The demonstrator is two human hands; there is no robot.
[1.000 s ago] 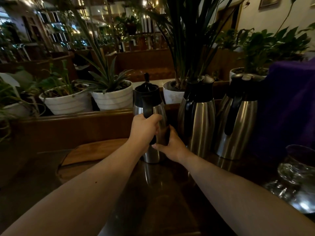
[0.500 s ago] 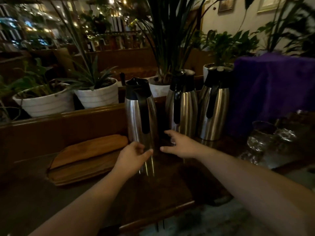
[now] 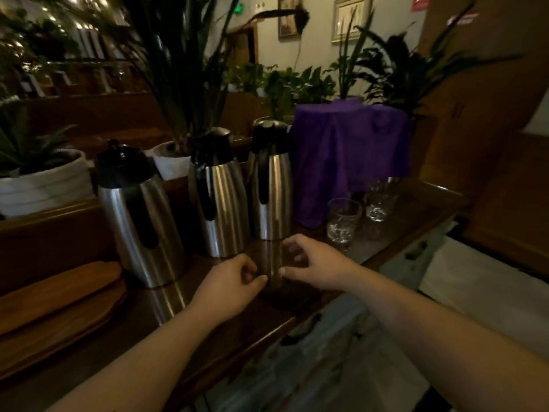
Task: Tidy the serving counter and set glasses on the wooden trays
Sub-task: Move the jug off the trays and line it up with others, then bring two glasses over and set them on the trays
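Three steel carafes with black lids stand in a row on the dark wooden counter point(image 3: 208, 337): the left carafe point(image 3: 139, 215), the middle carafe point(image 3: 219, 197) and the right carafe point(image 3: 271, 182). My left hand point(image 3: 228, 286) and my right hand point(image 3: 315, 263) hover low over the counter in front of them, fingers loosely curled, holding nothing. Clear glasses stand to the right: one glass point(image 3: 343, 220) nearer, more glasses point(image 3: 378, 200) behind it. Stacked wooden trays point(image 3: 56, 304) lie at the left.
A purple cloth point(image 3: 347, 156) drapes a stand behind the glasses. White plant pots point(image 3: 41, 179) sit on the ledge behind the counter. The counter's front edge runs diagonally under my forearms, with the floor point(image 3: 326, 367) below at the right.
My left hand let go of the left carafe's handle and my right hand left its side. Both hands pulled back and moved right, and my view swung right toward the glasses.
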